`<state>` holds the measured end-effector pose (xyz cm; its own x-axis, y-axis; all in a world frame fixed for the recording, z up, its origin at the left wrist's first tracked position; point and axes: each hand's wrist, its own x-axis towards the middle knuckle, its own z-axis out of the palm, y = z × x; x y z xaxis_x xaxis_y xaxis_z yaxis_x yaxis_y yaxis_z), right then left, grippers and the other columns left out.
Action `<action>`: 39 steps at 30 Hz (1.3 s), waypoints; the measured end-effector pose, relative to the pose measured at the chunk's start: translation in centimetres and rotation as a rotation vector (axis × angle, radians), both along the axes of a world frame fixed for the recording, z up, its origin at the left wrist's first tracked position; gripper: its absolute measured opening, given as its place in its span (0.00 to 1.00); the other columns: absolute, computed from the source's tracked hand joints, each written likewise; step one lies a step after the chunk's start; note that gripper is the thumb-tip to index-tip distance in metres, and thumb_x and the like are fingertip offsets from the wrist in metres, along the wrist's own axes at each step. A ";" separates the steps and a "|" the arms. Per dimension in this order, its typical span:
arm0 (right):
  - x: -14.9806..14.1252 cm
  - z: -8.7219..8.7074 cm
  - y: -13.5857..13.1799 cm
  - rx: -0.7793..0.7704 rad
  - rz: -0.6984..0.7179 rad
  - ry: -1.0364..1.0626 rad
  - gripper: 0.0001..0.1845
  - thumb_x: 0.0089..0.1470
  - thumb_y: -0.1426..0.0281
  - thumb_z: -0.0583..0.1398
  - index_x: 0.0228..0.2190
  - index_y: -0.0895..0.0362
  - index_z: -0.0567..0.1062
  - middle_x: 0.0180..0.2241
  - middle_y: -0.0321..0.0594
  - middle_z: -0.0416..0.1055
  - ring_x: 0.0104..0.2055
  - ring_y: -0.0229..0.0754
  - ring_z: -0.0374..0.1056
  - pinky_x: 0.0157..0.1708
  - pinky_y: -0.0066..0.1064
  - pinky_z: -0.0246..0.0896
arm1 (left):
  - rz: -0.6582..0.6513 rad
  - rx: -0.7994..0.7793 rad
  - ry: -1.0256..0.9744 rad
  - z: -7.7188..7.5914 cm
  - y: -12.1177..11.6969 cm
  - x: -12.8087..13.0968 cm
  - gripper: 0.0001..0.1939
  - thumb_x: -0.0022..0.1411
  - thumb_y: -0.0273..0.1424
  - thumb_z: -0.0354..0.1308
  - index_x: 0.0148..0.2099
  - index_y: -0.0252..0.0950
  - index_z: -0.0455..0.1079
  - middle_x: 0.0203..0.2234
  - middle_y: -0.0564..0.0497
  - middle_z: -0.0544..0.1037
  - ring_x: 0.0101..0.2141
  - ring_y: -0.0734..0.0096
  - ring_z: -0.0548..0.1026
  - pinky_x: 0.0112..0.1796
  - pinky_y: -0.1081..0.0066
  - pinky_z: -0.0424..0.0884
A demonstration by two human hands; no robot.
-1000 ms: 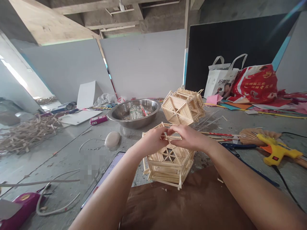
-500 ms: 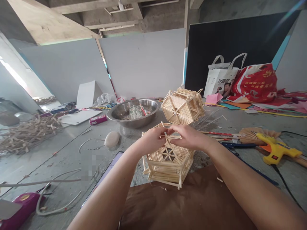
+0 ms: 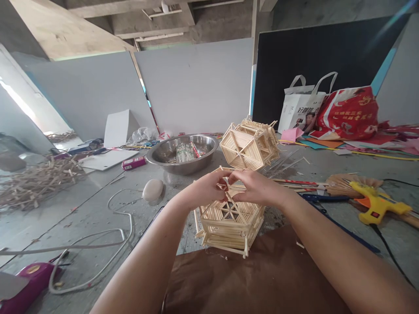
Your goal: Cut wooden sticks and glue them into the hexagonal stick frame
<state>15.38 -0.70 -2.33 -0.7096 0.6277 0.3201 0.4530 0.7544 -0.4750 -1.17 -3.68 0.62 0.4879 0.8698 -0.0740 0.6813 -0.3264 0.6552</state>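
Head view: left hand (image 3: 209, 188) and right hand (image 3: 253, 186) meet over the near stick frame (image 3: 231, 229) — fingertips bent in at its far side. Can't tell whether either grip is clenched on a stick. Near frame sits on the table (image 3: 176, 192), by the brown cloth (image 3: 242, 283). Second stick frame (image 3: 245, 148) stands tilted just beyond; metal bowl (image 3: 183, 168) left of it, glue gun (image 3: 376, 205) far right.

Centre: stick frame (image 3: 232, 224) pale straw, six-spoked hexagon pattern. Right: glue gun (image 3: 375, 205) yellow. Upper right: shopping bag (image 3: 350, 115) red, white band, gold print; panel (image 3: 314, 52) black. Bottom: cloth (image 3: 255, 279) brown.
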 end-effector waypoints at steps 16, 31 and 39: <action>0.3 -0.2 0.3 -0.004 0.006 0.004 0.16 0.41 0.73 0.59 0.36 0.56 0.65 0.38 0.41 0.68 0.40 0.44 0.64 0.37 0.34 0.57 | 0.068 0.140 0.100 -0.8 0.1 0.3 0.18 0.46 0.24 0.48 0.43 0.37 0.59 0.31 0.51 0.70 0.31 0.72 0.68 0.29 0.73 0.62; 0.2 0.0 0.2 -0.022 0.007 -0.011 0.16 0.41 0.73 0.58 0.37 0.55 0.67 0.40 0.40 0.68 0.41 0.44 0.64 0.38 0.34 0.57 | 0.055 -0.032 -0.102 -0.3 0.0 0.5 0.19 0.46 0.21 0.46 0.43 0.35 0.60 0.32 0.51 0.68 0.30 0.75 0.69 0.29 0.75 0.67; 0.2 -0.2 0.3 -0.019 0.017 -0.013 0.17 0.41 0.74 0.58 0.37 0.55 0.67 0.41 0.40 0.69 0.41 0.43 0.64 0.39 0.34 0.57 | 0.049 -0.015 -0.068 -0.4 0.2 0.4 0.16 0.46 0.23 0.47 0.40 0.35 0.63 0.29 0.52 0.70 0.30 0.75 0.69 0.30 0.74 0.65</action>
<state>15.63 -0.44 -2.52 -0.7244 0.6212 0.2990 0.4463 0.7531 -0.4833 -0.75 -3.53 0.19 0.4488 0.8919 -0.0555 0.6499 -0.2831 0.7054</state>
